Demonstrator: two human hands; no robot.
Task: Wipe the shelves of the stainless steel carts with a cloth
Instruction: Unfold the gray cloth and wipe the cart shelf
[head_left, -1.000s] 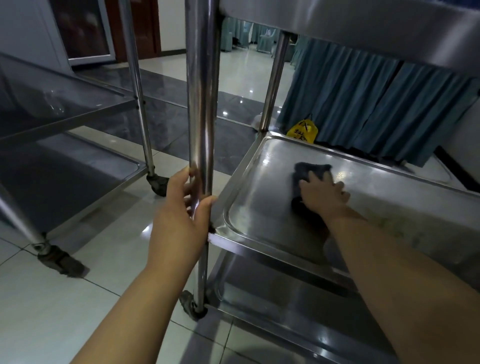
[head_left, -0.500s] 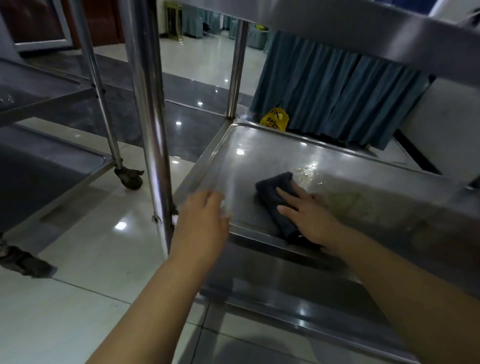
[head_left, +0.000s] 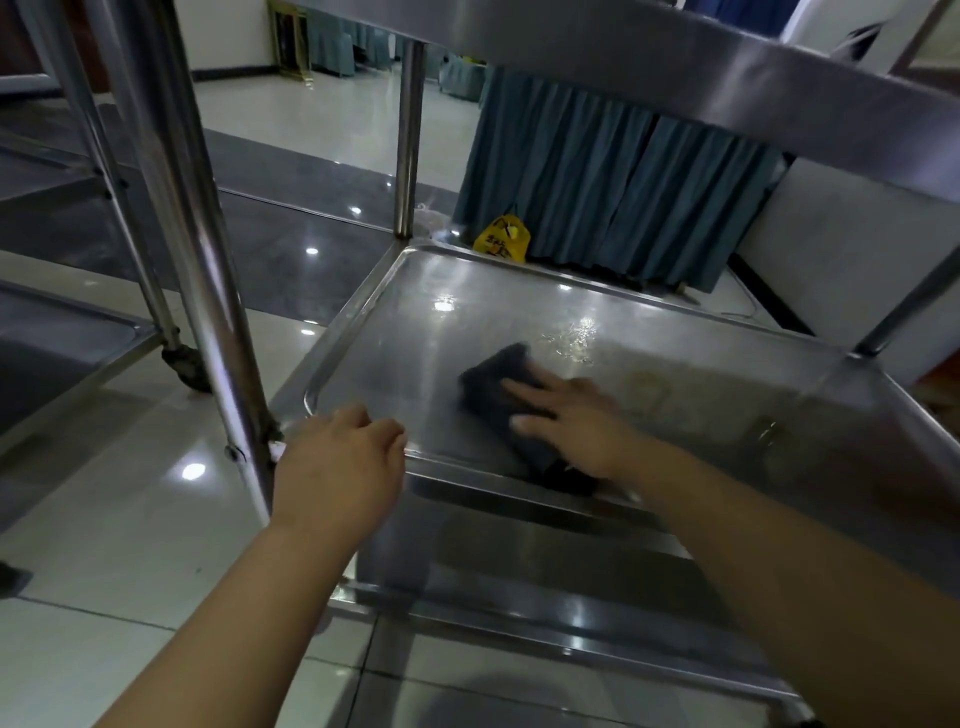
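Observation:
A dark cloth (head_left: 496, 387) lies on the middle shelf (head_left: 415, 322) of a stainless steel cart, near the shelf's front edge. My right hand (head_left: 571, 421) presses flat on the cloth, fingers straight and spread. My left hand (head_left: 337, 462) sits at the shelf's front left corner, fingers curled over the rim beside the cart's front post (head_left: 192, 234). A wet smear (head_left: 576, 338) shines just behind the cloth. The top shelf (head_left: 675, 62) hangs overhead and the bottom shelf (head_left: 545, 571) shows below.
A second steel cart (head_left: 62, 338) stands to the left, with a castor (head_left: 184, 366) on the glossy tiled floor. Teal drapes (head_left: 613, 182) hang behind the cart, with a yellow bag (head_left: 501, 241) at their foot. A white wall panel (head_left: 841, 260) stands at the right.
My left hand let go of the front post and came down onto the shelf's front left corner. My right hand drew the cloth back toward the front edge.

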